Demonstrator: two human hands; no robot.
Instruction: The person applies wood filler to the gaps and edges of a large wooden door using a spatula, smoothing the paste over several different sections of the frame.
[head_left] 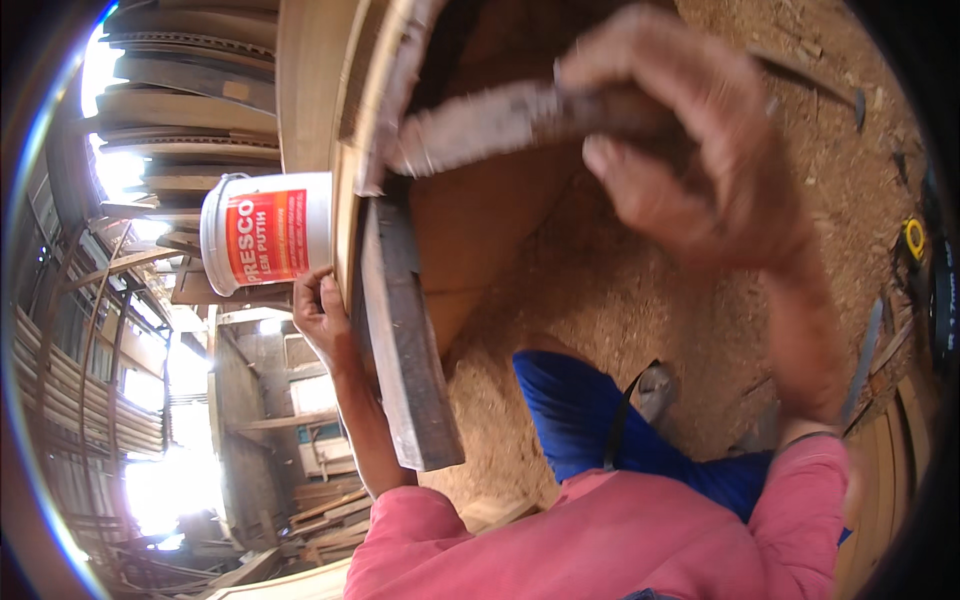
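Note:
My left hand [322, 312] closes on the edge of a light wooden panel [345, 210], thumb on the near side, right beside a white bucket [316, 225] with a red label. Motion blurs my right hand [700, 140]. Its fingers and thumb curve around a rough, worn wooden bar [490, 122], whose left end meets the blurred edge of the woodwork. Just below that end, a thick grey-brown wooden beam [400, 330] runs along the panel toward my left arm. The underside of the bar within my right hand is hidden.
Curved wooden pieces [195, 85] are stacked at the upper left. Sawdust covers the ground [560, 320]. A yellow tape roll [913, 240] and a long thin blade-like strip [865, 350] lie at the right. Loose boards [330, 520] are piled at the lower left.

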